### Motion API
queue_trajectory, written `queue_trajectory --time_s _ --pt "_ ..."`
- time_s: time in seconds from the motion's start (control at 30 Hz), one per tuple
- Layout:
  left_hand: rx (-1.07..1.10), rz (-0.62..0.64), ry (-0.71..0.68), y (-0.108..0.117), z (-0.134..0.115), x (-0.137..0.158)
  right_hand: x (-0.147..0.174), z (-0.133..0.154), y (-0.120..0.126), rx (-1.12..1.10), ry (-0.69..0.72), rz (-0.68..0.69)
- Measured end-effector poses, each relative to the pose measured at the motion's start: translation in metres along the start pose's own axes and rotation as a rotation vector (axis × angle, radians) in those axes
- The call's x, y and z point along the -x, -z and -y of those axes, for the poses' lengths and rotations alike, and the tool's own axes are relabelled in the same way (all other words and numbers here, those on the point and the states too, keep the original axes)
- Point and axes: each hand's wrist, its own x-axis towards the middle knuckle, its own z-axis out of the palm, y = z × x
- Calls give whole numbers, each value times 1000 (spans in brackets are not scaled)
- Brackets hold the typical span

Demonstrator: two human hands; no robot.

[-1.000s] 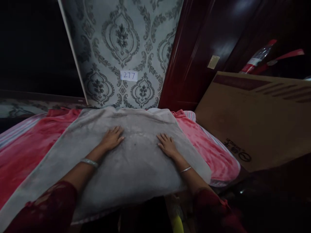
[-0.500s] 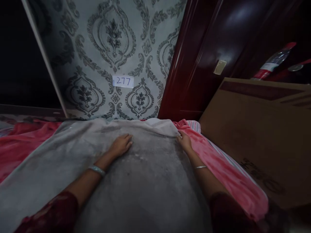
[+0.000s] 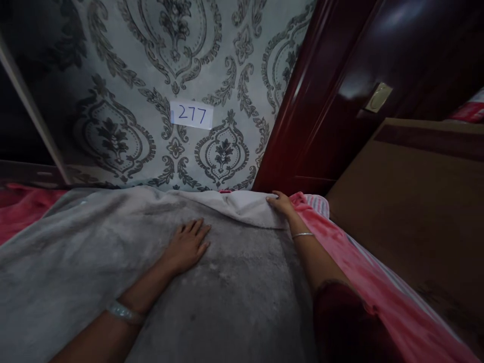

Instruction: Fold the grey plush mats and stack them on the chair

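A grey plush blanket [image 3: 242,292] covers the surface before me. Its far edge is turned over toward me, showing a paler underside as a whitish fold [image 3: 253,206]. My left hand [image 3: 187,244] lies flat on the grey pile, left of the middle, fingers spread and holding nothing. At the far right corner, my right hand [image 3: 280,203] rests on the end of the pale fold. Its thumb and fingers look apart, with the fingertips partly hidden against the cloth. Pink fabric [image 3: 313,217] shows just right of that hand.
A large cardboard box [image 3: 408,212] stands on the right before a dark red wooden panel [image 3: 317,101]. A paper label [image 3: 191,115] reading 277 is on the patterned wall [image 3: 223,75]. More pink fabric [image 3: 26,206] lies at far left; part of a bottle [image 3: 469,111] shows above the box.
The pale fold at the far right has widened toward me. My right hand has moved from the blanket's edge up onto the fold. My left hand has spread its fingers; the view is closer.
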Motion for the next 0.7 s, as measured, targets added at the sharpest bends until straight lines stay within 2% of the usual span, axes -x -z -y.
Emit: queue_trajectory --time_s 0.1,0.17,0.2,0.23,0.3,0.37,0.4,0.47,0.5,0.57,0.63,0.7 --pt "-5 15 6 2 -3 1 22 13 4 -30 93 -2" --pt "-12 8 -1 4 -5 2 57 24 8 -46 319 -38" --pt "-16 1 -4 5 -5 2 80 30 9 -47 487 -38" --pt "-20 -4 -3 6 -6 2 105 34 11 -33 644 0" --pt "-27 -10 7 7 -8 2 156 41 12 37 888 171" --pt "-27 -14 14 8 -9 2 194 43 14 81 976 368" --pt "-28 -15 14 9 -9 2 203 42 15 57 950 440" --pt "-36 -13 7 10 -10 2 198 35 20 -75 760 476" --pt "-41 -11 4 11 -10 2 185 30 22 -155 618 430" --pt "-49 -4 2 12 -11 3 144 18 27 -255 285 242" --pt "-53 4 9 13 -12 3 95 7 29 -225 -40 40" --pt "-59 18 18 13 -14 3 53 -2 27 -138 -240 -36"
